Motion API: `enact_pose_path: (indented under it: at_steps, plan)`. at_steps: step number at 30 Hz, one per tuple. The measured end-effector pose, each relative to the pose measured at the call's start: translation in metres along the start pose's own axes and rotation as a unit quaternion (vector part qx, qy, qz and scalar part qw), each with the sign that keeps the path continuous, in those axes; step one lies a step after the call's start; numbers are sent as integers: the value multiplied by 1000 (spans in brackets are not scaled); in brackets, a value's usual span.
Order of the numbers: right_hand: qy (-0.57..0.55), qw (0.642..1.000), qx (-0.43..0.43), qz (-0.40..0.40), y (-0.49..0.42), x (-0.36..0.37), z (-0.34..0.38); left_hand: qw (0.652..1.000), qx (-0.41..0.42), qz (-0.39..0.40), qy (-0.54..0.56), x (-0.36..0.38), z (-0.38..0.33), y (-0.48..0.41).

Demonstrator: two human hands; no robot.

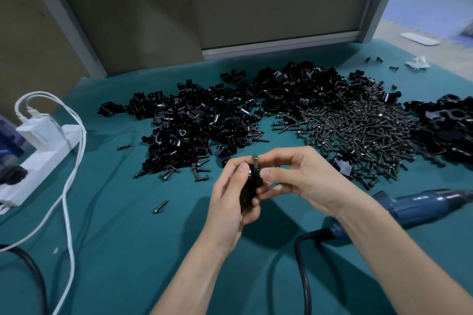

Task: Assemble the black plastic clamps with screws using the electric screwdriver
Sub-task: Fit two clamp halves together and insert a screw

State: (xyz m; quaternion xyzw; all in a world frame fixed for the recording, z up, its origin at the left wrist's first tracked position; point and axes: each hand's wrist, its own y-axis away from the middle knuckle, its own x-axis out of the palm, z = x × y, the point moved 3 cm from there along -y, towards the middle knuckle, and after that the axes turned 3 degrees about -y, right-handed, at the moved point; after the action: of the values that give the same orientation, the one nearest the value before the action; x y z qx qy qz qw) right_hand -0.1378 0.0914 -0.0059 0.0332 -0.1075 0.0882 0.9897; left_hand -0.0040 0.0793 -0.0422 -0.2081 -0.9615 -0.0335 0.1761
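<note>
I am seating the screw (255, 158) in the clamp (249, 193). Hands: my left hand (230, 194) and right hand (304, 179) both pinch the clamp. Next move, probably: fetch the screwdriver (422, 206) at 4 o'clock.

Both hands (230, 194) (304, 181) grip black clamp (252, 186), screw (255, 160) atop.

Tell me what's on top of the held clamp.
A screw head pokes up from the black clamp. Its shank is hidden inside, and the left hand and right hand cover the sides.
</note>
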Motion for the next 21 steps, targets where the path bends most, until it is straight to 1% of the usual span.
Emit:
enact_pose_path:
  at_steps: [9, 16, 18, 21]
  plan:
    - [2, 999, -13, -34, -2, -1, -4, 1000, -1, 3, -6, 0, -1, 0]
    - [11, 990, -74, -118, -2, -5, -1, 994, 90, -34, -55, -7, -4, -3]
    - [18, 988, -82, -128, -3, -7, -1, 990, 111, -39, -80, -7, -3, -4]
    - [7, 990, -78, -121, -2, -4, -3, 978, 139, -29, -153, -4, -2, -3]
